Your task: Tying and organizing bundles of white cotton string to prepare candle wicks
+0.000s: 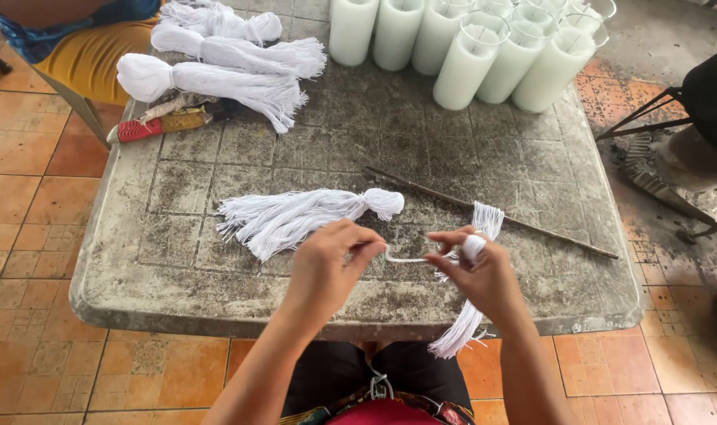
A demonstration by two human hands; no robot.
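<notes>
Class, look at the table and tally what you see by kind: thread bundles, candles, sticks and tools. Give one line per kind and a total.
White thread bundles: 5, three at the far left, one mid-table, one in the right hand, its strand pinched by the left hand
White candles: about 8
Thin stick: 1
Red-handled tool: 1
Total: about 15

left hand (327, 264) pinching, right hand (480, 271) curled in closed grip
</notes>
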